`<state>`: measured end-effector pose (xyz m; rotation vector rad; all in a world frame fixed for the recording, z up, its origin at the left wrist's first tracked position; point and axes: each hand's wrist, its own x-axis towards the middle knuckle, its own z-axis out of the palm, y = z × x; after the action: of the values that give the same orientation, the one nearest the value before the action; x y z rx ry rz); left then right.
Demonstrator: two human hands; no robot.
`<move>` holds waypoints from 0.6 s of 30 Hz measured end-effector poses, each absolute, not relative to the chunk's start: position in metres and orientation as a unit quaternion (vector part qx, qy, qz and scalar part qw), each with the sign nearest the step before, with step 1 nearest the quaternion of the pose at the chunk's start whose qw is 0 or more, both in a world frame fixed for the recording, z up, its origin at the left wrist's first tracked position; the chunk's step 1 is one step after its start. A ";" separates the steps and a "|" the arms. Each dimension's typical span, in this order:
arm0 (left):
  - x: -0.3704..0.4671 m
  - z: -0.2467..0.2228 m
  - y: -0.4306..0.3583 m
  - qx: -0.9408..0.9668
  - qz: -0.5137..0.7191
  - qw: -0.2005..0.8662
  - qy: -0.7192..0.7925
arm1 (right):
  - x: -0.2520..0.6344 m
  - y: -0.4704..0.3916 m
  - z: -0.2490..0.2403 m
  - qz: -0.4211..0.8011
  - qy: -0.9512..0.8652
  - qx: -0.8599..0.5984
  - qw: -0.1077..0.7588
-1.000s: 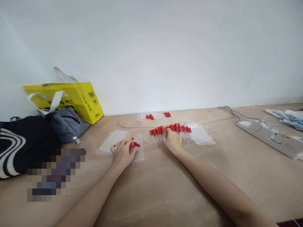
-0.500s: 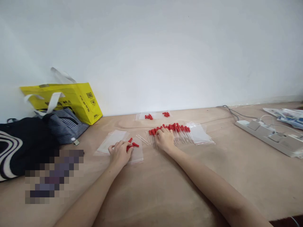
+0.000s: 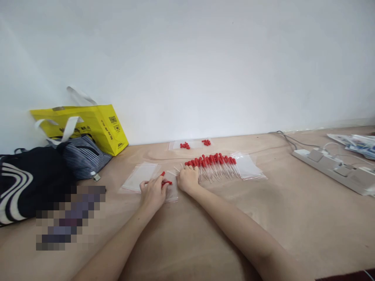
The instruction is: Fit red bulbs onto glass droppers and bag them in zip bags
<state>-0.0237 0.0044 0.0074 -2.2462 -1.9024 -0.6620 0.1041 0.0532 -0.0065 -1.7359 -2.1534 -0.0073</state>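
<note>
My left hand (image 3: pixel 154 191) is closed, thumb and fingers pinched around a red rubber bulb (image 3: pixel 167 182), over a clear plastic bag (image 3: pixel 172 196). Another red bulb (image 3: pixel 163 174) shows just beyond its fingertips. To the right, my right hand (image 3: pixel 187 178) rests with fingers curled down at the left end of a row of droppers (image 3: pixel 215 168), which have red tops and thin pale tubes. What lies under those fingers is hidden. A few loose thin tubes (image 3: pixel 173 172) lie between the two hands, partly covered by the right one.
Clear bags lie in a left stack (image 3: pixel 140 176) and a right stack (image 3: pixel 249 166). Near the wall, small red pieces (image 3: pixel 184 145) rest on another bag. A yellow bag (image 3: pixel 101 128), striped pouch (image 3: pixel 84 156) and black bag (image 3: pixel 43 175) stand left; a power strip (image 3: pixel 336 169) lies right.
My right hand has moved left and toward me, from on top of the red-topped droppers to the row's left end. My left hand has shifted slightly right, its fingers closing nearer the red bulbs.
</note>
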 end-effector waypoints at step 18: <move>-0.006 -0.002 0.000 -0.819 -0.227 0.012 -0.526 | 0.220 -0.004 -0.014 0.052 -0.833 -0.506 0.218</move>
<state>-0.0063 0.0003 -0.0018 -2.5544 -1.6401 -0.7079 0.2204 -0.0036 -0.0139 -1.4020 -2.3046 0.1445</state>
